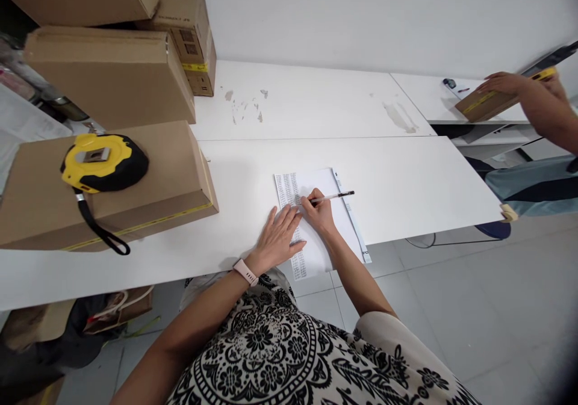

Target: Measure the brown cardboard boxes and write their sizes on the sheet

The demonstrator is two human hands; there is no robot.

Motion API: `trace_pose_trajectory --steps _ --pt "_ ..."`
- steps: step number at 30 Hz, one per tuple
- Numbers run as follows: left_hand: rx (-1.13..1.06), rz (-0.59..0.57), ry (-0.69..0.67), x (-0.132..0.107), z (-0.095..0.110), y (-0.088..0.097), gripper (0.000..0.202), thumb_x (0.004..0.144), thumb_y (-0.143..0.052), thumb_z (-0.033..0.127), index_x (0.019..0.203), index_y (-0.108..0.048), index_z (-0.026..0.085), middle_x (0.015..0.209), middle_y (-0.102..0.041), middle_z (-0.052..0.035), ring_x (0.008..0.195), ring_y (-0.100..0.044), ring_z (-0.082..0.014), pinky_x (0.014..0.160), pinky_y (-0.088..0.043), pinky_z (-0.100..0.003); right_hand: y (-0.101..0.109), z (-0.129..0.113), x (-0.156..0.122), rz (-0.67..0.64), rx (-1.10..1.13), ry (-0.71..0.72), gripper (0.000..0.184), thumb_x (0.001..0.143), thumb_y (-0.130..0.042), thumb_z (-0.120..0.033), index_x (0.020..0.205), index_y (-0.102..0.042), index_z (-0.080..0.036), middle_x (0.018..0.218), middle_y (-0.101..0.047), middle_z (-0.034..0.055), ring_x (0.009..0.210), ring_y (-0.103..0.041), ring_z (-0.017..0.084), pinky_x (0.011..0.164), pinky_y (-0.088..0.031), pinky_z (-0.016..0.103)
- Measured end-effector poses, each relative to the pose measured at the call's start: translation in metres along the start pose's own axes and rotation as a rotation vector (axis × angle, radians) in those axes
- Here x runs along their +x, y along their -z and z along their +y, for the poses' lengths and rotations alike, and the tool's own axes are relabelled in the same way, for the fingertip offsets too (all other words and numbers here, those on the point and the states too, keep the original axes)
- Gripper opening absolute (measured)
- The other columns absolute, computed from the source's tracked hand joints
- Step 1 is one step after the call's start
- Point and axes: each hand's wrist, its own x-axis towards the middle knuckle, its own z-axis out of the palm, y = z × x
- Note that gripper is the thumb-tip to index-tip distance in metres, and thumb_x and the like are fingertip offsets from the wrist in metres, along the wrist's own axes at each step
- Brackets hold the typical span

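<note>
At table [406, 194] edge: right hand [320, 212], pen [336, 196] in grip, over paper [317, 251]; left hand [277, 239] flat on paper, thumb out.

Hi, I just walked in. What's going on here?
A person's right hand holds a pen over printed sheets at the edge of a white table, while their left hand lies on the paper. To the left, a yellow-and-black tape measure sits on a cardboard box. At far right, another person's hand is at a smaller box.
</note>
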Motion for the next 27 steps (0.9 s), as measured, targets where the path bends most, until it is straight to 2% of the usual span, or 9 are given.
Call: trace_pose_trajectory --steps 20,27 --pt "0.019 -0.044 0.000 0.0006 0.0001 0.0017 0.071 0.104 -0.034 0.058 0.158 -0.035 0.011 0.169 -0.030 -0.0149 0.159 -0.016 -0.0304 0.129 -0.006 -0.056 0.0004 0.0004 0.0005 -0.003 0.022 0.013 0.028 0.080 -0.062 -0.034 0.064 -0.041 -0.024 0.057 -0.043 -0.0059 0.057 -0.039 0.012 0.056 -0.033 0.027" --pt "0.012 -0.026 -0.003 0.0006 -0.0004 0.0004 0.070 0.103 -0.035 0.057 0.157 -0.036 0.012 0.168 -0.031 -0.0150 0.159 -0.018 -0.0309 0.129 -0.007 -0.057 -0.0002 0.0022 0.0013 0.013 0.022 0.016 0.031 0.081 -0.063 -0.036 0.064 -0.039 -0.025 0.056 -0.041 -0.0062 0.056 -0.038 0.012 0.054 -0.031 0.026"
